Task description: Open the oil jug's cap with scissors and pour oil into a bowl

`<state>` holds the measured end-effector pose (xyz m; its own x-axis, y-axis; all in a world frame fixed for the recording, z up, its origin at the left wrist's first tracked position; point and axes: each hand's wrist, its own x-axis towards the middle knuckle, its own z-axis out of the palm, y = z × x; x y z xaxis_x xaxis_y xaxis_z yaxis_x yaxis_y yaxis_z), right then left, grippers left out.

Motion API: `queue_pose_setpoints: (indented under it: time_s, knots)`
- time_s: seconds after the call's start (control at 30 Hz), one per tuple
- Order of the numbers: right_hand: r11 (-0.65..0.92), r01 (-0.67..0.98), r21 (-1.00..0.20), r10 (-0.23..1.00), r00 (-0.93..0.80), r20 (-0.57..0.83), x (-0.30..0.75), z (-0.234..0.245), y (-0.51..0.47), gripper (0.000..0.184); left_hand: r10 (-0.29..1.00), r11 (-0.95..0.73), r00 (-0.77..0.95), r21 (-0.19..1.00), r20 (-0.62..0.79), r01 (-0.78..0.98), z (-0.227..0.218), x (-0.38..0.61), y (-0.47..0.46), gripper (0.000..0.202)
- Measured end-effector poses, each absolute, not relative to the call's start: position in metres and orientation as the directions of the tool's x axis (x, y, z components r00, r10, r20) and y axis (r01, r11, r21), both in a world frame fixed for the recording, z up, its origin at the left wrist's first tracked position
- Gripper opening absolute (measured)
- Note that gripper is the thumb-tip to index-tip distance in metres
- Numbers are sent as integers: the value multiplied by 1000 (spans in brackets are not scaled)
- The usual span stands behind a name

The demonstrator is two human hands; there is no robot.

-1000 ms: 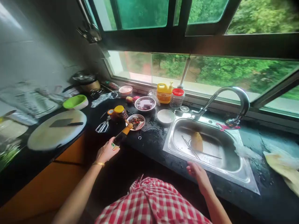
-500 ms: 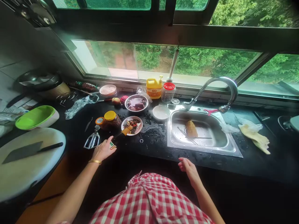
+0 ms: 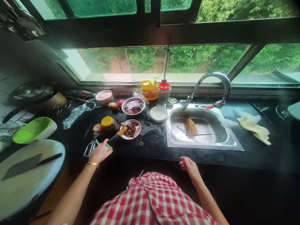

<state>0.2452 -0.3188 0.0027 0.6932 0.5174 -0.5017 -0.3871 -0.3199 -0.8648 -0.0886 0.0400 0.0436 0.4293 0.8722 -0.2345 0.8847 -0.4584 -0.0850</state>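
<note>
My left hand (image 3: 101,152) grips a dark glass bottle (image 3: 114,137) with a gold neck. The bottle is tipped, its mouth over a small white bowl (image 3: 131,138) that holds red chili bits, dark seasonings and pale pieces. Whether liquid is flowing is too small to make out. Close to that hand lie metal-handled scissors (image 3: 90,147), a jar with a yellow lid (image 3: 107,121) and a shorter jar with an orange lid (image 3: 97,127). My right hand (image 3: 190,168) hangs by the counter's front edge, fingers curled in; their inside is hidden.
A steel sink (image 3: 173,143) with a brown, husk-like piece (image 3: 191,126) lies to the right beneath a faucet (image 3: 225,81). Behind the bowl are a metal basin (image 3: 123,107) of dark red blocks and a white dish (image 3: 159,114). A cleaver (image 3: 23,166) rests on the round cutting board (image 3: 53,175).
The head view has shifted slightly. My left hand still tilts the bottle over the bowl, whose contents look a little darker. My right hand has barely moved.
</note>
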Motion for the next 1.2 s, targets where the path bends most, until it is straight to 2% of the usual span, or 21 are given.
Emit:
queue_pose_setpoints:
  time_s: [0.13, 0.27, 0.43, 0.63, 1.03, 1.2]
  knots:
    - [-337, -385, -859, 527, 679, -511, 250, 0, -318, 58, 882, -439, 402, -119, -245, 891, 45, -94, 36, 70]
    - [-343, -379, -860, 548, 663, -511, 253, -2, -314, 57, 861, -488, 454, -121, -230, 864, 51, -83, 27, 70]
    - [-339, -378, -861, 551, 662, -508, 257, 1, -309, 58, 845, -512, 484, -81, -227, 855, 54, -63, 24, 71]
    - [-349, -372, -860, 540, 670, -509, 260, 1, -312, 58, 874, -436, 425, 6, -235, 900, 46, -64, 37, 71]
    - [-383, -360, -851, 566, 637, -524, 258, -10, -301, 60, 902, -369, 355, -11, -246, 929, 44, -95, 30, 71]
    - [-361, -352, -863, 589, 631, -504, 255, -10, -295, 59, 904, -362, 362, 45, -227, 931, 53, -82, 32, 71]
